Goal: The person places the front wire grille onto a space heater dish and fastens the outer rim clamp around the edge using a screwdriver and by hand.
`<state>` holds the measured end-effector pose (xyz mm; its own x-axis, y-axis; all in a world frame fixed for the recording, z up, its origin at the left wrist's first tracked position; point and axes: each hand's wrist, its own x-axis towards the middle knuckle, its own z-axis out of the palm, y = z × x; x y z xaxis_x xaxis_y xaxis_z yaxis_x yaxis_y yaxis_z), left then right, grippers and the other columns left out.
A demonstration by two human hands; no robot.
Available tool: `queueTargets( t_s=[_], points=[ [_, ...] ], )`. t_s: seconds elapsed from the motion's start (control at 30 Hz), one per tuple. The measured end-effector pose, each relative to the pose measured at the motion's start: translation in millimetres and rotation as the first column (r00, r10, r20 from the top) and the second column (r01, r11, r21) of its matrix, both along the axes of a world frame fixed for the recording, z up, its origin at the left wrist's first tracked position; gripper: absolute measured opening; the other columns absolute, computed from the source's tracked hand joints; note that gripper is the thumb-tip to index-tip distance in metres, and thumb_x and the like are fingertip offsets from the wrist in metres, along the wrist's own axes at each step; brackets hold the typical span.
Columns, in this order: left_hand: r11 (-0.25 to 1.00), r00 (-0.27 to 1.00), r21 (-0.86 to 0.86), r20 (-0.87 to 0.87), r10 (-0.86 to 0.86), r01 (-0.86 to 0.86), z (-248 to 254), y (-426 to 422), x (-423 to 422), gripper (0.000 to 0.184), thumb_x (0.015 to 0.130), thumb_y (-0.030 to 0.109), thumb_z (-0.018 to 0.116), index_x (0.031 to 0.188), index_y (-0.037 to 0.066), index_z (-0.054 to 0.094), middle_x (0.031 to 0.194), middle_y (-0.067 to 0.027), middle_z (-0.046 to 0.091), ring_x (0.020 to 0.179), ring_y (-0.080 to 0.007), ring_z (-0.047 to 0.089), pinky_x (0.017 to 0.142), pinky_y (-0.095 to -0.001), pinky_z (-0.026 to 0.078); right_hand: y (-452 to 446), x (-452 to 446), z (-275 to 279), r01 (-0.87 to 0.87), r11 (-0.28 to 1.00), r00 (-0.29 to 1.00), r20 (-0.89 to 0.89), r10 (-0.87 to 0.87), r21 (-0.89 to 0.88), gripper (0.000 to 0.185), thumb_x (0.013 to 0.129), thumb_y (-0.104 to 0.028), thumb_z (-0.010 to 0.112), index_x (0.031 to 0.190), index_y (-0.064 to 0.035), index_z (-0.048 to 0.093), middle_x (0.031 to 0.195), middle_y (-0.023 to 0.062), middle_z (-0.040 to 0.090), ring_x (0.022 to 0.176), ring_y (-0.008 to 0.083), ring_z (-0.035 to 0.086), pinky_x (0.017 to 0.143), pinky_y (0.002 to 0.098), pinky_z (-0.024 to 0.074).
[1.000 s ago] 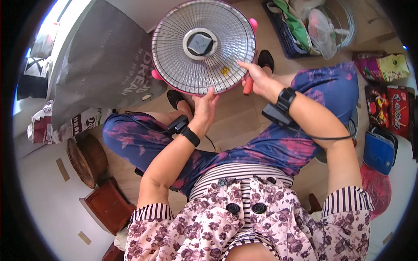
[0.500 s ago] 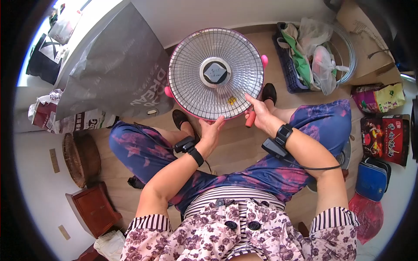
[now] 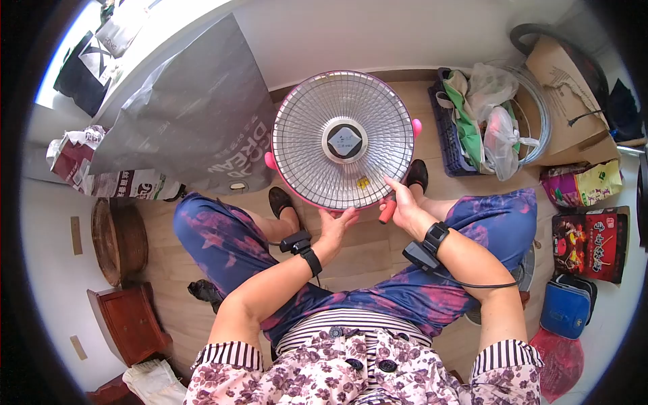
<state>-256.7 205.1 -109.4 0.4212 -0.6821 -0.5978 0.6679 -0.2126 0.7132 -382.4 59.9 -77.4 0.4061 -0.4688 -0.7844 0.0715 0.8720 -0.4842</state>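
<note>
A round dish heater (image 3: 310, 138) with a wire grille, a pink rim and a silver reflector faces up in front of me. Its centre cap (image 3: 345, 141) carries a label, and a small yellow sticker (image 3: 363, 183) shows near the lower edge. My left hand (image 3: 333, 233) grips the bottom of the rim, fingers partly hidden beneath it. Around a red-handled tool (image 3: 387, 212) my right hand (image 3: 405, 206) is closed, its thumb reaching to the grille's lower right edge. The tool's working end is hidden, so its kind cannot be told.
A dark blue basket (image 3: 453, 145) with plastic bags (image 3: 499, 138), a wire coil (image 3: 540, 115) and a cardboard box (image 3: 563, 88) stand at the upper right. A large grey bag (image 3: 196, 115) leans at the left. Packets (image 3: 588, 243) and a blue case (image 3: 565, 307) line the right side.
The view has shifted, so the heater, both hands and the surroundings sit lower in the picture. Both hands keep the same holds on the heater and the red-handled tool.
</note>
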Motion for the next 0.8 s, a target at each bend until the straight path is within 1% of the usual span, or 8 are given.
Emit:
queueTargets(
  t_s=[0.1,0.2,0.3,0.4,0.5,0.6,0.7,0.8],
  points=[
    [0.999,0.992,-0.051,-0.129,-0.013,0.007,0,-2,-4,0.072,0.092,0.01,0.058,0.138,0.009,0.003,0.132,-0.0211,0.039,0.111,-0.0356,0.057,0.093,-0.0474,0.05,1,-1,-3,-0.003,1.0,1.0,0.004,0.003,0.0,0.029,0.086,-0.032,0.066,0.103,-0.0132,0.053,0.088,0.0017,0.056,0.069,0.0166,0.051,0.051,0.0275,0.0412],
    [0.996,0.957,0.012,-0.276,0.083,-0.083,12,-6,-15,0.072,0.096,0.019,0.053,0.141,0.01,-0.002,0.135,-0.0216,0.035,0.112,-0.0371,0.056,0.095,-0.0488,0.048,0,1,-2,0.015,1.0,1.0,-0.007,-0.015,0.007,0.031,0.084,-0.032,0.068,0.103,-0.0109,0.056,0.088,0.0027,0.056,0.067,0.0171,0.051,0.049,0.0278,0.0415],
    [0.995,0.938,-0.036,-0.339,0.07,-0.088,14,-7,-18,0.074,0.097,0.021,0.051,0.143,0.011,-0.007,0.137,-0.0218,0.032,0.114,-0.0373,0.055,0.094,-0.0482,0.049,0,1,1,0.021,1.0,1.0,-0.011,-0.021,0.011,0.033,0.083,-0.032,0.07,0.103,-0.0094,0.057,0.089,0.0032,0.057,0.066,0.0173,0.051,0.048,0.0277,0.0415],
    [0.997,0.95,-0.05,-0.31,0.035,-0.053,8,-5,-15,0.068,0.097,0.021,0.05,0.142,0.011,-0.001,0.135,-0.0215,0.036,0.114,-0.0372,0.055,0.092,-0.0479,0.049,2,0,-1,0.022,1.0,1.0,-0.013,-0.022,0.02,0.033,0.083,-0.032,0.07,0.103,-0.0091,0.057,0.088,0.0034,0.056,0.066,0.0174,0.051,0.048,0.0276,0.0415],
    [0.999,0.939,-0.03,-0.343,0.031,-0.044,3,-5,-13,0.06,0.098,0.021,0.05,0.139,0.012,0.007,0.132,-0.0208,0.04,0.114,-0.0368,0.055,0.092,-0.0474,0.049,-2,-1,-8,0.005,1.0,1.0,0.022,-0.005,0.02,0.031,0.084,-0.032,0.07,0.101,-0.0091,0.057,0.084,0.0036,0.056,0.065,0.0172,0.052,0.048,0.0281,0.0419],
    [0.995,0.921,-0.006,-0.38,0.088,-0.097,8,-7,-12,0.052,0.098,0.019,0.05,0.135,0.012,0.014,0.127,-0.0201,0.045,0.113,-0.0355,0.055,0.093,-0.0473,0.048,-1,-2,-5,-0.001,0.999,1.0,0.026,0.0,0.04,0.029,0.085,-0.032,0.069,0.098,-0.0098,0.057,0.083,0.0033,0.056,0.063,0.0168,0.052,0.049,0.0285,0.0424],
    [0.992,0.903,-0.019,-0.416,0.108,-0.127,7,-5,-12,0.049,0.097,0.016,0.05,0.134,0.01,0.019,0.126,-0.0199,0.047,0.115,-0.0346,0.054,0.096,-0.0468,0.047,-1,-3,-10,0.008,0.999,0.999,0.036,-0.01,0.049,0.029,0.085,-0.033,0.069,0.099,-0.0101,0.057,0.084,0.0031,0.056,0.064,0.0168,0.052,0.049,0.0282,0.0418],
    [0.992,0.885,-0.017,-0.453,0.106,-0.127,2,-6,-9,0.041,0.097,0.014,0.049,0.132,0.007,0.028,0.125,-0.0197,0.048,0.117,-0.0343,0.052,0.098,-0.0464,0.046,-1,-3,-5,0.002,0.998,0.999,0.046,-0.005,0.055,0.03,0.085,-0.033,0.069,0.1,-0.0106,0.056,0.085,0.0026,0.056,0.066,0.0167,0.052,0.05,0.0278,0.0411]
  ],
)
